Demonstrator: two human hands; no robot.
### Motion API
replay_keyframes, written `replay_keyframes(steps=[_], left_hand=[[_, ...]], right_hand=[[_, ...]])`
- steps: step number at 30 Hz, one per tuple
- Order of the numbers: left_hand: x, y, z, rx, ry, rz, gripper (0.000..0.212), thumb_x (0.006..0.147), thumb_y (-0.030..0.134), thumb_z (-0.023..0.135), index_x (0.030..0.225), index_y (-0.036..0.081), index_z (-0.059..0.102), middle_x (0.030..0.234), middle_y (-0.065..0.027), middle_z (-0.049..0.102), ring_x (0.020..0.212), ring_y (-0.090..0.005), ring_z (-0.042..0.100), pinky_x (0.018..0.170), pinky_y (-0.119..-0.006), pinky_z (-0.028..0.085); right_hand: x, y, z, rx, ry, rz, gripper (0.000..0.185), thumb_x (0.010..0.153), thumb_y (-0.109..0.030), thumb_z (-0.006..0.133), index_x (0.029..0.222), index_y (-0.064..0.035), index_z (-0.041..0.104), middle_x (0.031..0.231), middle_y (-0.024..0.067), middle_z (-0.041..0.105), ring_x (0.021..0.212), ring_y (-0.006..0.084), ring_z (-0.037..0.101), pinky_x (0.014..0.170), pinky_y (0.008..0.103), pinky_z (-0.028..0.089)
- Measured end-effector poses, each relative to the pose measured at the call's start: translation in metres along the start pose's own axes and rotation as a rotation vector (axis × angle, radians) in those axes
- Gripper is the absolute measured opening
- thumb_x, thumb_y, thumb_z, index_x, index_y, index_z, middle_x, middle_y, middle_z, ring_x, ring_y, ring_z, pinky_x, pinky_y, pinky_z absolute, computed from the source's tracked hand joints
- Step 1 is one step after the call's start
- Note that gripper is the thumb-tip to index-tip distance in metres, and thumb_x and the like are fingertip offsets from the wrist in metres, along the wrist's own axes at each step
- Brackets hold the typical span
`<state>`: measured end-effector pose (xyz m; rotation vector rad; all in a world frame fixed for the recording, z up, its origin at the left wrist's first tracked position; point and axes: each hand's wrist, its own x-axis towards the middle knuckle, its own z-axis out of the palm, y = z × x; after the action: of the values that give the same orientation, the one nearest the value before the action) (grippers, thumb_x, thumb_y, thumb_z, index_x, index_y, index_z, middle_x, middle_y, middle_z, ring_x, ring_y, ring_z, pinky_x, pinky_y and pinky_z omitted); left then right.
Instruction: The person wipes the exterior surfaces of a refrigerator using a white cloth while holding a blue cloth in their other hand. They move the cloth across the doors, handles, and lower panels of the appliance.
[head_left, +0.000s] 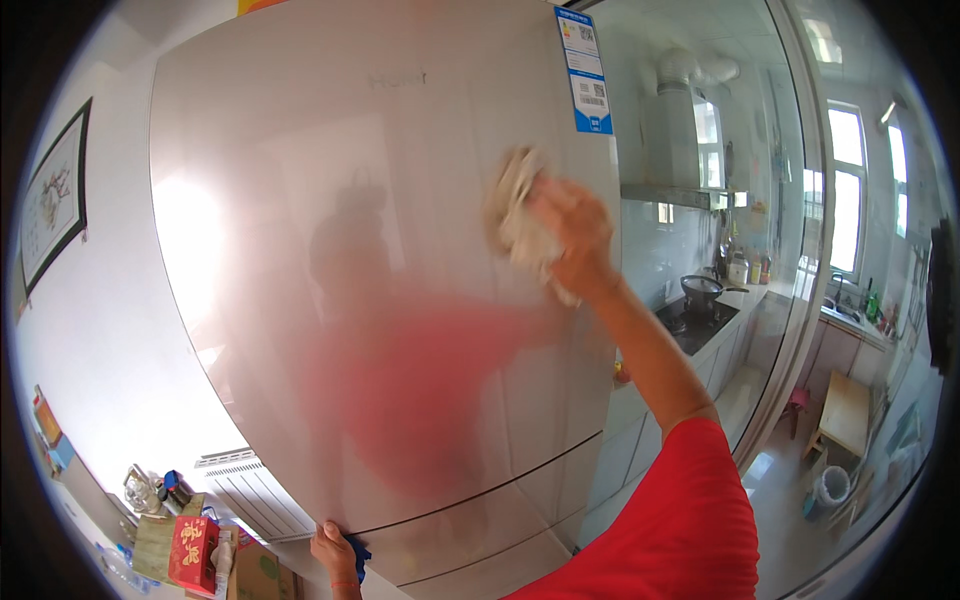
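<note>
A tall, glossy refrigerator door (435, 150) fills the middle of the view and reflects a red-clad figure. Against its upper right part my right hand (576, 234) presses a crumpled beige cloth (517, 210), both somewhat blurred. My left hand (334, 551) is at the door's lower left edge, its fingers partly hidden, with a dark blue thing (358, 559) beside it; whether it grips the edge or that thing I cannot tell. A blue and white label (585, 71) is stuck at the door's upper right corner.
At lower left are a white radiator panel (255, 491), a red box (193, 553) and a cardboard box (255, 574). Right of the refrigerator, glass panels in a frame (814, 247) border a kitchen with a lidded pan (703, 288) on a hob, a wooden table (844, 412) and a bin (831, 486).
</note>
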<state>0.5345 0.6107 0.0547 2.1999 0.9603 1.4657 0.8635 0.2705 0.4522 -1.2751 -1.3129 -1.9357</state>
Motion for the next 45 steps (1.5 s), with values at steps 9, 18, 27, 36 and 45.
replay_keyframes(steps=[9,18,27,36,45], left_hand=[[0.002,0.014,-0.006,-0.036,-0.013,-0.075,0.071,0.091,0.060,0.023,0.073,0.001,0.058,0.061,-0.0187,0.057,0.061,-0.0421,0.055,0.055,-0.048,0.043],[0.006,-0.002,-0.004,-0.014,0.000,-0.036,0.064,0.092,0.059,0.026,0.074,0.005,0.056,0.060,-0.0168,0.055,0.059,-0.0408,0.054,0.050,-0.045,0.040],[0.008,0.015,-0.016,-0.084,0.015,-0.008,0.065,0.092,0.060,0.026,0.068,0.007,0.053,0.055,-0.0145,0.051,0.051,-0.0392,0.050,0.044,-0.042,0.037],[0.011,0.004,-0.014,-0.135,-0.011,-0.005,0.062,0.090,0.061,0.030,0.071,0.007,0.054,0.058,-0.0134,0.053,0.054,-0.0378,0.052,0.047,-0.042,0.040],[0.012,-0.002,-0.025,-0.154,-0.124,-0.023,0.054,0.091,0.056,0.037,0.081,0.007,0.057,0.067,-0.0140,0.058,0.064,-0.0379,0.056,0.056,-0.043,0.043]], right_hand=[[0.114,0.110,0.042,-0.282,0.238,0.361,0.046,0.068,-0.008,0.065,0.113,-0.0075,0.058,0.115,0.0127,0.059,0.105,0.0325,0.054,0.094,0.0408,0.039],[0.206,0.024,0.092,-0.269,0.250,0.187,0.037,0.075,-0.015,0.064,0.112,-0.0114,0.061,0.110,0.0127,0.062,0.099,0.0346,0.059,0.086,0.0400,0.046],[0.262,-0.083,0.126,-0.258,0.137,0.212,0.054,0.067,-0.014,0.069,0.119,-0.0073,0.056,0.126,0.0104,0.052,0.117,0.0304,0.045,0.098,0.0409,0.037],[0.313,-0.154,0.160,-0.211,0.214,0.047,0.047,0.068,-0.016,0.069,0.113,-0.0048,0.059,0.120,0.0101,0.057,0.116,0.0297,0.047,0.099,0.0402,0.036],[0.312,-0.190,0.172,-0.222,0.238,-0.062,0.045,0.069,-0.015,0.068,0.113,-0.0058,0.060,0.121,0.0087,0.057,0.117,0.0293,0.045,0.099,0.0416,0.034]])
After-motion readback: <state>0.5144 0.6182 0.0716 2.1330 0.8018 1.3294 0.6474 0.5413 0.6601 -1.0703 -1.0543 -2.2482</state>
